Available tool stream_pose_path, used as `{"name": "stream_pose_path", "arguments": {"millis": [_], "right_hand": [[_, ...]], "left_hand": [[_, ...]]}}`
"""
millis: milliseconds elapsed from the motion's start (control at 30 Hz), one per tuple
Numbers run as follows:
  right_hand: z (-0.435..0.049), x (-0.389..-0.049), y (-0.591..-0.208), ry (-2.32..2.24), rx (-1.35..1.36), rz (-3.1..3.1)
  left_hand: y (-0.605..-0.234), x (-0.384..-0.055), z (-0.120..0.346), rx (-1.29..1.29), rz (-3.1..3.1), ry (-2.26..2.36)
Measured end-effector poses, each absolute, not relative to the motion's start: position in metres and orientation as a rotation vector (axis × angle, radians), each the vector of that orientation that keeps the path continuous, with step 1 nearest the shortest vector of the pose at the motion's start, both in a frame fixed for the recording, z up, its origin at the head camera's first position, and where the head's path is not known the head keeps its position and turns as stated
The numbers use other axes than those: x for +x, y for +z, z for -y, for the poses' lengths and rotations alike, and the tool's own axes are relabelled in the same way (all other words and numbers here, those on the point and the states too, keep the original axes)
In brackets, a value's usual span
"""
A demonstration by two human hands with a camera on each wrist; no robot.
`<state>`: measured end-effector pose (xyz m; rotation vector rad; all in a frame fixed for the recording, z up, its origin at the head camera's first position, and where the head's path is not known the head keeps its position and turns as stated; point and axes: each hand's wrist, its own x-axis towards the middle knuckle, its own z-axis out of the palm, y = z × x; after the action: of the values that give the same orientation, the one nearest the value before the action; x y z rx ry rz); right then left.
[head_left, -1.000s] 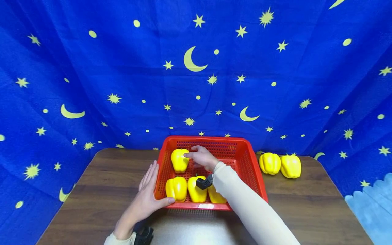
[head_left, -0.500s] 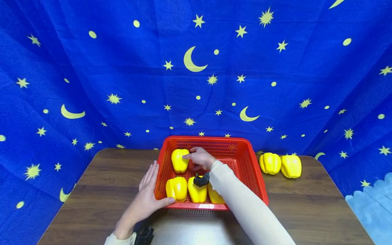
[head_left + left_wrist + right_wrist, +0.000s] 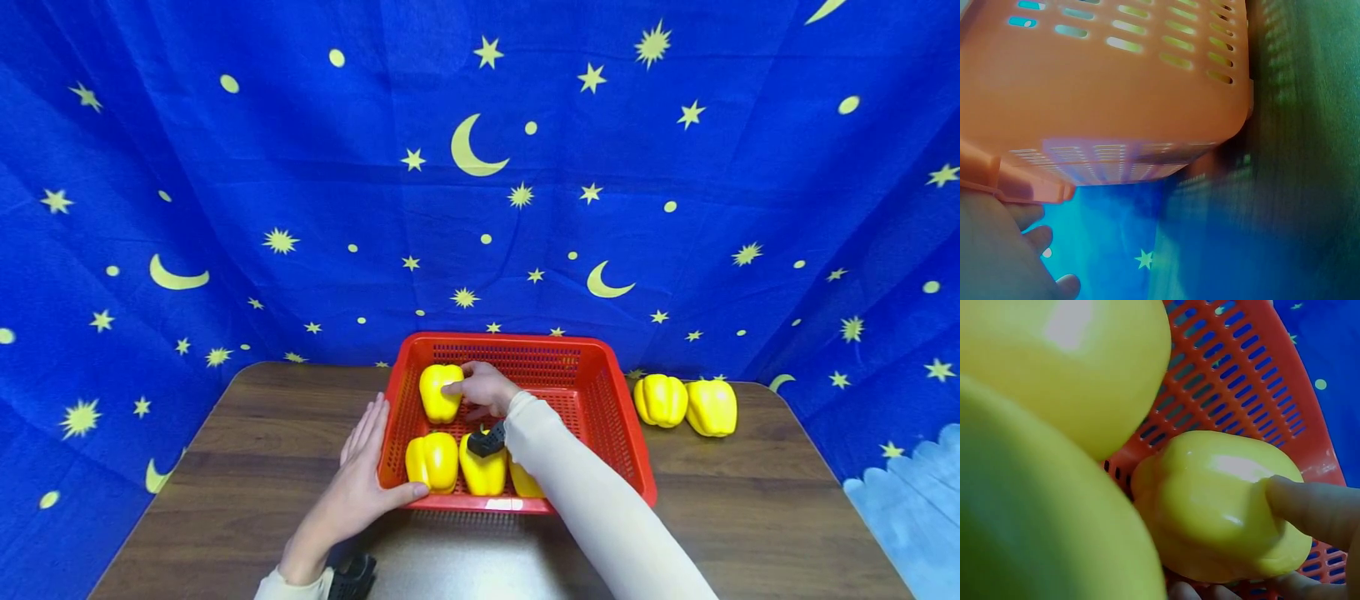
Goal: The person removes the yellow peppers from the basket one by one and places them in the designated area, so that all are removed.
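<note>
A red plastic basket (image 3: pixel 596 417) holds several yellow bell peppers. In its back left corner stands one bell pepper (image 3: pixel 439 393), which my right hand (image 3: pixel 487 390) grips from the right. In the right wrist view the thumb (image 3: pixel 1313 509) presses on one side of that pepper, and fingertips show on its other side. Along the front wall sit other bell peppers (image 3: pixel 432 463), partly hidden by my right wrist and sleeve. My left hand (image 3: pixel 360 475) rests on the basket's front left corner, straight fingers along the left side and thumb on the front rim.
To the right of the basket, two more yellow bell peppers (image 3: pixel 662 400) lie side by side on the wooden table (image 3: pixel 262 467). Behind the table hangs a blue cloth (image 3: pixel 360 208) with stars and moons. A black camera strap (image 3: pixel 487 440) sits at my right wrist.
My right hand has shifted slightly left, and its thumb lies farther across the back left pepper. The left hand, basket and other peppers have stayed put.
</note>
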<state>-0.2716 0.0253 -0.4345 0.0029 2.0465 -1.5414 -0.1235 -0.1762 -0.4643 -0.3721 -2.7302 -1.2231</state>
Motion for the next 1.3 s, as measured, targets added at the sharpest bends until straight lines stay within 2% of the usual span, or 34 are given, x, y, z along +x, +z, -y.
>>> {"name": "stream_pose_path", "arguments": {"millis": [667, 1300], "right_hand": [[-0.029, -0.269, -0.428, -1.616, -0.098, -1.976], [-0.058, -0.253, -0.408, -1.78, -0.116, -1.943]], "left_hand": [[-0.463, -0.123, 0.176, -0.362, 2.739, -1.241], [-0.462, -0.125, 0.176, -0.321, 2.78, -1.245]]}}
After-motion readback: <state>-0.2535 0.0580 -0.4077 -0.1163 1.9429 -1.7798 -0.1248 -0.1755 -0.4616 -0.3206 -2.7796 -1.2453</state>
